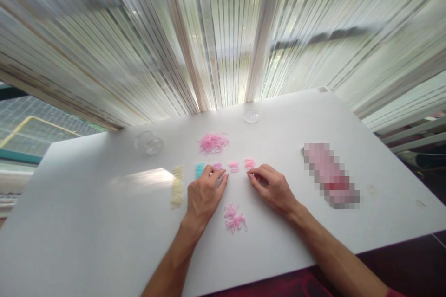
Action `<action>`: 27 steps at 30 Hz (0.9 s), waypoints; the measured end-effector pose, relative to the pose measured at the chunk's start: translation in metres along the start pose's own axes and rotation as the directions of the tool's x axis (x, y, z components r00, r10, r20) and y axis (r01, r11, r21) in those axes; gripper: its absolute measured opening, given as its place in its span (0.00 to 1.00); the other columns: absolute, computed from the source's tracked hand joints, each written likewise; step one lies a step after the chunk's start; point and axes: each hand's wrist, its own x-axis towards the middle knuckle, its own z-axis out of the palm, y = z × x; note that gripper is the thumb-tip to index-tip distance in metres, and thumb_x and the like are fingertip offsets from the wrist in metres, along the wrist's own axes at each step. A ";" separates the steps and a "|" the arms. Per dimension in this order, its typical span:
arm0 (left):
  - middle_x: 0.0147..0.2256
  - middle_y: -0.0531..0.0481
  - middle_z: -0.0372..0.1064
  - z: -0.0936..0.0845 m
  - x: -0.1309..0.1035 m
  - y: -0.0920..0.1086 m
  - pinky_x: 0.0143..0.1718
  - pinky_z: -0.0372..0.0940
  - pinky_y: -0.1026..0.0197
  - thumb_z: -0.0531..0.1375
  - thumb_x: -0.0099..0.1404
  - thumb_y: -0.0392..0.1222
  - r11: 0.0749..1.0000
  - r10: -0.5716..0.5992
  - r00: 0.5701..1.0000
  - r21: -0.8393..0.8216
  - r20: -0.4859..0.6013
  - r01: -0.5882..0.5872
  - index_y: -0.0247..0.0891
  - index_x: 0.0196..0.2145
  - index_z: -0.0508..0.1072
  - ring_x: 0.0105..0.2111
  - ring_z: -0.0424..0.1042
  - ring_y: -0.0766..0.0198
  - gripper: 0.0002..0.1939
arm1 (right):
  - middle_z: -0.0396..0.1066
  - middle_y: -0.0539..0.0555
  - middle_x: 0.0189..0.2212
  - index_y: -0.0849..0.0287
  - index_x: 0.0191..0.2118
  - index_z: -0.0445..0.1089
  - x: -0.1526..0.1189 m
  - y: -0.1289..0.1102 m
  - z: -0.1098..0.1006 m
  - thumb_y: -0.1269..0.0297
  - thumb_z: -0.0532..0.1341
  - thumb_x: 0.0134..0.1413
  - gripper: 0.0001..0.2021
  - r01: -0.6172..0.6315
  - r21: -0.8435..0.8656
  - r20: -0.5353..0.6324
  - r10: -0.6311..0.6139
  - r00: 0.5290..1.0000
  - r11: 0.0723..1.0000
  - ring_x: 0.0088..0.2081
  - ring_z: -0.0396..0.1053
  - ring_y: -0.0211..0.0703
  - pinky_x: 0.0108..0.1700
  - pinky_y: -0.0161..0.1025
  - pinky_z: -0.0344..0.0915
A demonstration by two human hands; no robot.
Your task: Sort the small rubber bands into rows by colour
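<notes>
Small coloured bands, apparently rubber bands, lie sorted in short columns across the white table. My left hand (206, 191) hovers beside the purple column (217, 166), thumb and index finger nearly meeting; anything between them is too small to make out. It partly covers the turquoise column (199, 170). Just below the coral-pink column (249, 163), my right hand (271, 186) has its fingertips pinched together, their contents hidden. Between both hands sits a light pink column (233, 167). A loose cluster of pink bands (235, 219) lies nearer to me, between my forearms.
A pale yellow column (177, 188) stands left of my left hand. Farther back are a pink heap (213, 143), a clear round lid (251, 116) and clear containers (149, 143). A blurred-out pink object (331, 178) lies at right. String curtains (230, 32) hang behind the table (104, 222).
</notes>
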 end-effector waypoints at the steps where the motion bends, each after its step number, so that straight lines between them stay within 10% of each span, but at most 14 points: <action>1: 0.37 0.53 0.75 0.001 0.002 0.002 0.25 0.59 0.65 0.65 0.66 0.42 1.000 -0.006 1.000 0.020 0.016 0.006 0.46 0.44 0.80 0.31 0.75 0.64 0.08 | 0.68 0.51 0.29 0.57 0.40 0.73 0.000 0.000 0.000 0.70 0.59 0.64 0.05 -0.001 0.002 0.003 0.001 1.000 1.000 0.31 0.68 0.40 0.35 0.37 0.66; 14: 0.37 0.53 0.75 0.005 0.011 0.009 0.25 0.57 0.66 0.62 0.69 0.43 0.999 0.023 0.998 0.047 0.066 -0.026 0.46 0.41 0.81 0.30 0.73 0.66 0.06 | 0.68 0.51 0.28 0.57 0.40 0.73 0.000 -0.001 -0.002 0.69 0.59 0.65 0.05 0.000 -0.011 0.018 0.000 1.000 1.000 0.31 0.68 0.40 0.35 0.37 0.67; 27: 0.31 0.53 0.70 -0.001 0.002 -0.002 0.30 0.63 0.68 0.61 0.71 0.43 0.915 0.177 0.977 -0.347 -0.116 -0.207 0.43 0.41 0.82 0.27 0.69 0.70 0.08 | 0.71 0.51 0.30 0.55 0.44 0.73 0.001 -0.003 -0.002 0.67 0.62 0.63 0.05 0.095 0.060 -0.009 -0.095 0.995 0.994 0.31 0.69 0.40 0.35 0.38 0.71</action>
